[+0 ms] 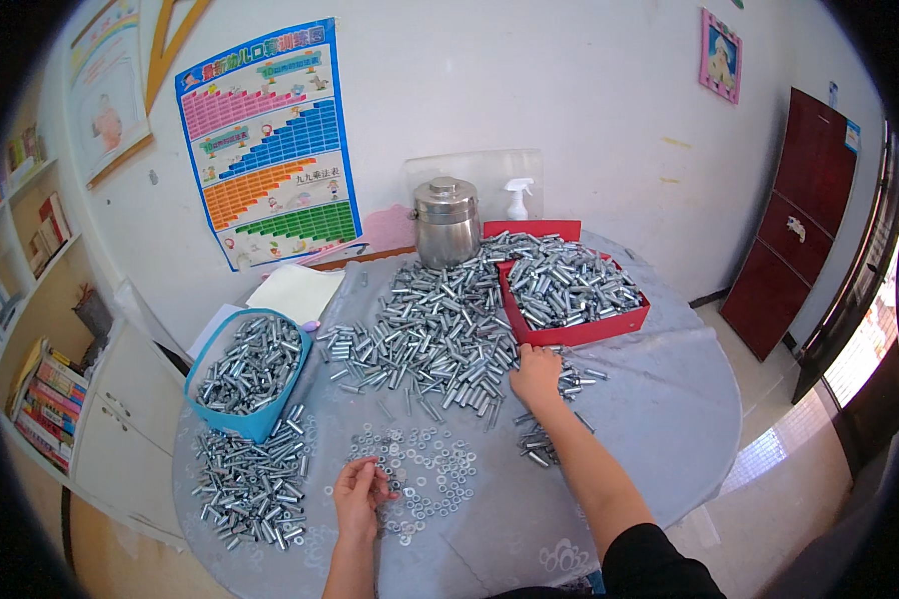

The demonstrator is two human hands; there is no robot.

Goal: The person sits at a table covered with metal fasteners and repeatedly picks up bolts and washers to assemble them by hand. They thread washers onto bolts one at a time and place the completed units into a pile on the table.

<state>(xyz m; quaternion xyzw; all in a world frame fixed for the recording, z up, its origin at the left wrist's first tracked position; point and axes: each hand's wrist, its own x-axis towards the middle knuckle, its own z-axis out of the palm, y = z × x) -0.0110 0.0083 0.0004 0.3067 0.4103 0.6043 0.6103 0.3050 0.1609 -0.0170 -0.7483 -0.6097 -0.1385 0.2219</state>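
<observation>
My left hand [359, 495] is over the near middle of the table, beside a scatter of flat metal washers [452, 477]. Its thumb and fingers are drawn together; what lies between them is too small to make out. Farther out, my right hand [536, 378] reaches to the right edge of a large heap of short silvery metal tubes [430, 329]. Its fingers point down at the tubes and are mostly hidden by the back of the hand. A smaller group of tubes [537, 446] lies beside my right forearm.
A blue basket [261, 424] full of tubes stands at the left, with another tube pile [255, 489] before it. Behind the heap are a red box [609, 325] of tubes, a steel canister [447, 225] and a white spray bottle [517, 200]. Papers [296, 291] lie back left.
</observation>
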